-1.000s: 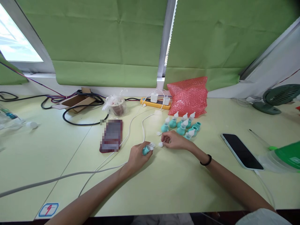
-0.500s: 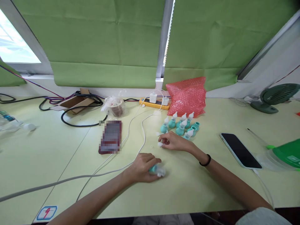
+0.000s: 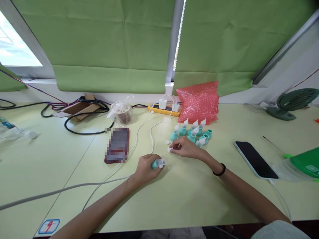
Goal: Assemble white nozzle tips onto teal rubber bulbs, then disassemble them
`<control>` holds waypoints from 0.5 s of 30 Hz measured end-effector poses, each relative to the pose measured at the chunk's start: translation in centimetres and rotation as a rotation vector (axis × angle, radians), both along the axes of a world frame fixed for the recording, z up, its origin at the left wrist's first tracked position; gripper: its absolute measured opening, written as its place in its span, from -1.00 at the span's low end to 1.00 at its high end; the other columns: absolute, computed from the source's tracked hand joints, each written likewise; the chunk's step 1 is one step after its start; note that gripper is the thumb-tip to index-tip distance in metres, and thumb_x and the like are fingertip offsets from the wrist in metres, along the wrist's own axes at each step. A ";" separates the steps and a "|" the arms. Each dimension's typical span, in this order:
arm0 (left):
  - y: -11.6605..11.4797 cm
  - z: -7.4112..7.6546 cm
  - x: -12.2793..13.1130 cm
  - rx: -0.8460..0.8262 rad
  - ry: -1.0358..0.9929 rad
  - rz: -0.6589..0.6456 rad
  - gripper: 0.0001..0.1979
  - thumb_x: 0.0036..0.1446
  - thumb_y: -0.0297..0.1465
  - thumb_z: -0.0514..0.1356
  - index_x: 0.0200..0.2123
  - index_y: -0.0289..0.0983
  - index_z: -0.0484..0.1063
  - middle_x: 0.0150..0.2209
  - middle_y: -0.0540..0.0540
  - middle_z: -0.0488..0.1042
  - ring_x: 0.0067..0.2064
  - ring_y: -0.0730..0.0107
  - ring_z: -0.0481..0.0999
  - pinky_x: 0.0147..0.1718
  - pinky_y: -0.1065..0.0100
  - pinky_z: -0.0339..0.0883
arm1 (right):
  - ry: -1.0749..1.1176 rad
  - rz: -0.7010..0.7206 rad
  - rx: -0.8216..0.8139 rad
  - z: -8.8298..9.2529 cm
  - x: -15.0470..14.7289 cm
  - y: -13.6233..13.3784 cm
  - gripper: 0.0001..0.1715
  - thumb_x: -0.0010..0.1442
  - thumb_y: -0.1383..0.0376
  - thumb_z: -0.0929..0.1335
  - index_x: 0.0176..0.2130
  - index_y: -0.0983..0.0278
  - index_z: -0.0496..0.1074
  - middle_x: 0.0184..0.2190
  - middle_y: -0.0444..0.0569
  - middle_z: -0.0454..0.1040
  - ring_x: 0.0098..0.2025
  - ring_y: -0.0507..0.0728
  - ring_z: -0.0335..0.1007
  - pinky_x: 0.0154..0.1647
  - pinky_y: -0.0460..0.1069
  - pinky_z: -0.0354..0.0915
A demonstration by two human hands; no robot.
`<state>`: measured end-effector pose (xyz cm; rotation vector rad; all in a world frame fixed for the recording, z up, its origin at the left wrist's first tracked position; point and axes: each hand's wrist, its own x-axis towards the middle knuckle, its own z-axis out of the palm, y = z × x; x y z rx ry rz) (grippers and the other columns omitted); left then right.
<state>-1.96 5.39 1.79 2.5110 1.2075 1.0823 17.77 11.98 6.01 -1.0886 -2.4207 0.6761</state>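
Head view: left hand (image 3: pixel 146 170) wraps a teal bulb (image 3: pixel 155 164); right hand (image 3: pixel 186 148) pinches a small white piece (image 3: pixel 169 149).
The bulb sits within curled left fingers, clear top (image 3: pixel 162 163) protruding rightward; the piece is at the right fingertips. Tabletop (image 3: pixel 186 199) stretches toward the near edge (image 3: pixel 224 225).

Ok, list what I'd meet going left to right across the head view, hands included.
Number label, cardboard box, blurred-out dark red item, left hand, teal bulb in its grip, small white piece, right hand pinching it, black wristband, light-cased phone.
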 end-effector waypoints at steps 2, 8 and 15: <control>-0.2 0.1 0.1 -0.005 0.046 -0.104 -0.84 -0.07 -0.30 0.12 -0.50 -0.29 0.30 -0.58 -0.02 0.37 -0.55 0.50 0.32 -0.57 0.47 0.14 | 0.018 -0.016 -0.023 0.2 0.1 0.0 -0.84 -0.05 0.31 0.33 -0.45 0.37 0.46 -0.55 -0.02 0.47 -0.52 0.02 0.37 -0.49 -0.12 0.27; -0.5 -0.4 0.7 -0.027 0.237 -0.147 -0.92 -0.06 -0.41 0.07 -0.48 -0.29 0.34 -0.57 -0.03 0.37 -0.52 0.44 0.32 -0.56 0.46 0.09 | 0.185 0.080 -0.330 1.8 0.4 -0.7 -0.74 -0.06 0.20 0.35 -0.40 0.37 0.45 -0.50 -0.02 0.48 -0.50 0.02 0.40 -0.49 -0.12 0.34; -0.3 0.3 0.6 -0.412 -0.029 0.107 -0.70 0.01 -0.24 0.08 -0.64 -0.31 0.25 -0.70 0.09 0.15 -0.64 0.60 0.02 -0.64 0.52 -0.06 | 0.229 0.199 -0.374 3.0 0.2 -1.9 -0.71 -0.11 0.21 0.40 -0.37 0.36 0.47 -0.46 -0.01 0.48 -0.44 0.03 0.40 -0.41 -0.10 0.37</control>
